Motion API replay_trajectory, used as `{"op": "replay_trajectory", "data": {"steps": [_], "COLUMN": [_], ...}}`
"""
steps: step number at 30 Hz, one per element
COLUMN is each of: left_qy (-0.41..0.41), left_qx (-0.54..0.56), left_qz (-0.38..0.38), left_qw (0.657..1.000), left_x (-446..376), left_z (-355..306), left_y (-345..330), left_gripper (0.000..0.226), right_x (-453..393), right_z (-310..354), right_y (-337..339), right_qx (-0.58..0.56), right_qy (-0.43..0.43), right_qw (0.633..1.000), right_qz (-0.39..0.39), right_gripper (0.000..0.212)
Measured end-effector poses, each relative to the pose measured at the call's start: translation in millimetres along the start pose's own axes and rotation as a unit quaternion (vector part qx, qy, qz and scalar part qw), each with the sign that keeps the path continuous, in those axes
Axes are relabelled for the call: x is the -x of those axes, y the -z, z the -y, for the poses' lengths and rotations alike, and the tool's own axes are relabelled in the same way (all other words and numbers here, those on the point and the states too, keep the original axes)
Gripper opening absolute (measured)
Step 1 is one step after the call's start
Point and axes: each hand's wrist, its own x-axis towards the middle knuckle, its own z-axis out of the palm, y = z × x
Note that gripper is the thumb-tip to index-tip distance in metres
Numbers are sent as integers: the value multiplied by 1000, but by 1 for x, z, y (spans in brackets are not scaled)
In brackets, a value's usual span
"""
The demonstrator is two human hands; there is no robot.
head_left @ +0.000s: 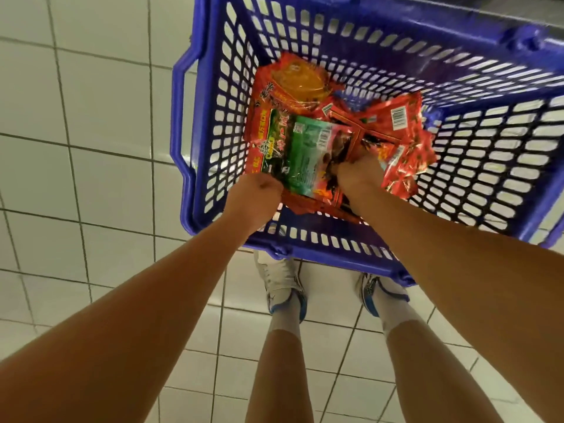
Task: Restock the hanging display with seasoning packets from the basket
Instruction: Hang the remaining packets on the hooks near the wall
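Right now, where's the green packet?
In the head view, the green packet lies atop red packets inside the blue basket, between left hand and right hand.

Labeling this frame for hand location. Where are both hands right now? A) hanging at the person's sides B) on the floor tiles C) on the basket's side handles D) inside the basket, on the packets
D: the left hand and the right hand both reach into the blue basket with fingers curled on the pile of seasoning packets, not on its handles.
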Motion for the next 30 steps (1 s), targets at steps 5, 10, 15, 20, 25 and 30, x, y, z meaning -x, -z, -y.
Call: {"op": "replay_trajectory", "data": {"steps": [5,10,15,20,25,30], "left_qy": [129,156,147,142,108,115], "left_qx": [245,307,244,244,174,189], "left_qz": [12,66,-42,-84,-113,-99], "left_qw": [961,936,958,956,972,970], "left_x": [4,10,3,-6,-7,0], "left_z": [-18,-22,-18,-15,-6,-6], "left_y": [7,10,-1,-11,-14,-10], "left_gripper": [43,41,10,13,18,16], "right_x": [42,87,57,-1,-40,-38], "right_z": [-18,-38,-32,-16,-35,-53], "right_y": [29,51,54,34,35,52], "right_qx": [39,183,302,484,679,608], "right_qy": [215,530,391,387,413,449], "right_qw": [972,811,852,755,585,652], "right_qz": [87,168,175,214,162,52], "right_gripper": [13,15,47,115,140,109]}}
